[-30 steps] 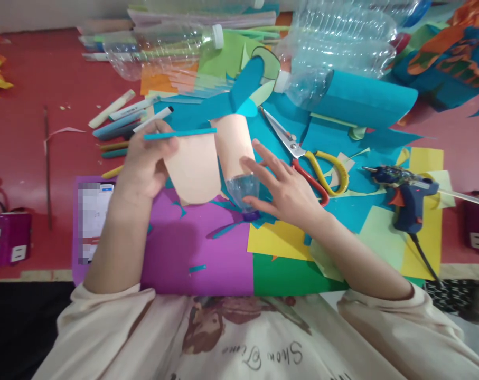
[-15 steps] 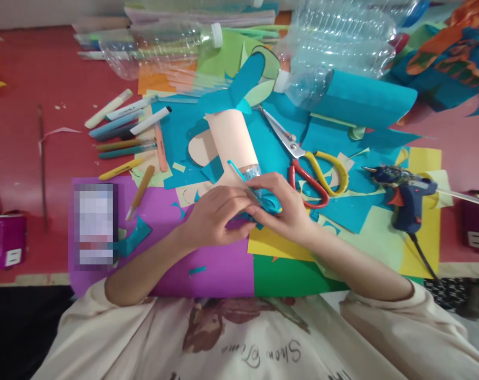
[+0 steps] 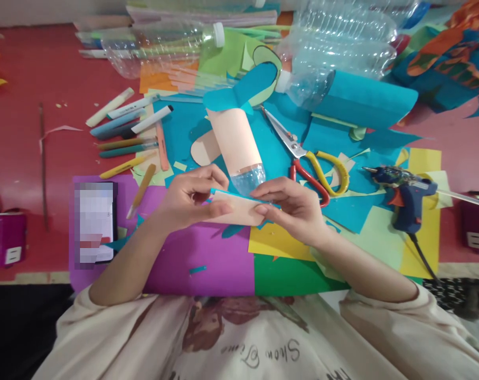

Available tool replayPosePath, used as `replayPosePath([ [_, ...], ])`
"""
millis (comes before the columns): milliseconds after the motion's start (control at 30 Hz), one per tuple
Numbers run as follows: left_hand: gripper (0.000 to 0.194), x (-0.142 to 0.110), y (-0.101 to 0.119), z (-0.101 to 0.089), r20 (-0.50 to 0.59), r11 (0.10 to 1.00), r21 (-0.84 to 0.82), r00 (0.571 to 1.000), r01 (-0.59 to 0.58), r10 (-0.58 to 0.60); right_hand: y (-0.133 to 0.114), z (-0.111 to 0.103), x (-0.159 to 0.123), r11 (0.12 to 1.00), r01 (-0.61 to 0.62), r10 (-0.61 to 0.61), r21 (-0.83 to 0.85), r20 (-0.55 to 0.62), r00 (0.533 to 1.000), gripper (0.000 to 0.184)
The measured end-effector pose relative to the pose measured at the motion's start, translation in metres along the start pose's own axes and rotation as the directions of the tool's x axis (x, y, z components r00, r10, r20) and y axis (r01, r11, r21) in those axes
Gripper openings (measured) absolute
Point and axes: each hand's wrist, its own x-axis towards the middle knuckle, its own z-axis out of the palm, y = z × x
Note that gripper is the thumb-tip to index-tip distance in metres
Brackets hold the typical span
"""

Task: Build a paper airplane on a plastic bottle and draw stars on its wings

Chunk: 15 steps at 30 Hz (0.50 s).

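Between both hands is a small pale peach paper strip (image 3: 239, 210) with a blue strip along its upper edge. My left hand (image 3: 195, 198) pinches its left end, the thumb flat on the peach face. At the other end, my right hand (image 3: 292, 208) grips it between thumb and fingers. Just beyond them lies a clear plastic bottle (image 3: 249, 178) wrapped in peach paper, with blue paper petal shapes (image 3: 243, 89) at its far end. A rounded peach paper piece (image 3: 206, 149) sticks out on its left. Blue scraps show under the held strip.
Scissors (image 3: 302, 153) with red and yellow handles lie right of the bottle. A glue gun (image 3: 405, 192) rests farther right on yellow paper. Markers (image 3: 120, 116) and a phone (image 3: 96, 221) are on the left. Clear bottles (image 3: 160, 47) and a blue-wrapped bottle (image 3: 369, 100) lie behind.
My hands have moved apart, and the peach strip now shows flat between them. The wrapped bottle's near end is more exposed, and the blue petals at its far end have shifted.
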Motion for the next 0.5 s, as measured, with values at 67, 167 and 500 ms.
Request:
replayPosePath([
  [67,0.041,0.001,-0.003,-0.003,0.002,0.999,-0.016,0.999,-0.033,0.033,0.001,-0.001,0.0,0.998,0.038,-0.038,-0.057,-0.001,0.999,0.034],
  [167,0.038,0.002,-0.008,-0.006,-0.207,0.983,-0.177,0.978,-0.037,0.0,0.008,-0.002,0.002,0.945,0.164,-0.173,-0.284,-0.007,0.985,0.044],
  [500,0.025,0.013,-0.032,-0.004,-0.475,0.822,-0.554,0.763,0.127,-0.438,0.038,-0.016,0.008,0.625,-0.05,-0.012,-0.779,-0.074,0.997,0.073],
])
